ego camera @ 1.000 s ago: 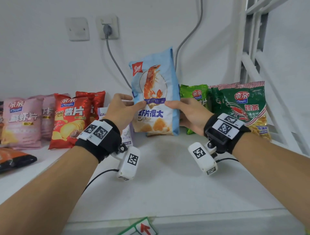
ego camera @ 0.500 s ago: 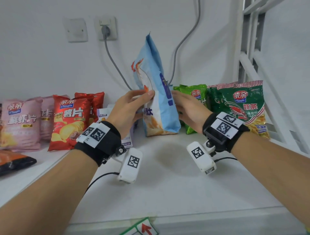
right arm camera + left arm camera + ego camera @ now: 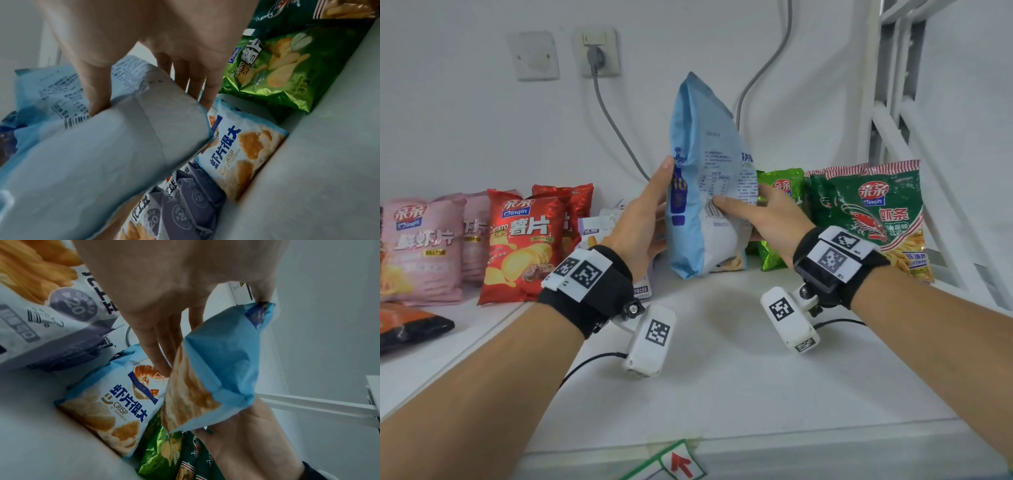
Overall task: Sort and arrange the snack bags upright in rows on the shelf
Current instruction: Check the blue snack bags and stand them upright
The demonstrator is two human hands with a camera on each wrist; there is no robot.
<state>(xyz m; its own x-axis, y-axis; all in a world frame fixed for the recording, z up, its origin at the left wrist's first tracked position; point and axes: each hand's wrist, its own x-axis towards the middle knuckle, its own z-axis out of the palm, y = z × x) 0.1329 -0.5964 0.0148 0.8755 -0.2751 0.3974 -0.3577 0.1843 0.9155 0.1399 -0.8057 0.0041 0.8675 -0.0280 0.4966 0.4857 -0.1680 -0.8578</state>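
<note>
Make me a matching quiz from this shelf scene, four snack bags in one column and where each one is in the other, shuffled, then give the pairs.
Things:
1. light blue shrimp crisp bag
2. red potato chip bag
3. pink bag
4. dark green shrimp stick bag

Places:
A. standing furthest right on the shelf
B. standing furthest left in the row
C. held between the left hand and right hand, back side facing the camera
D. standing just right of the pink bags

Pairs: 1-C, 2-D, 3-B, 4-A
</note>
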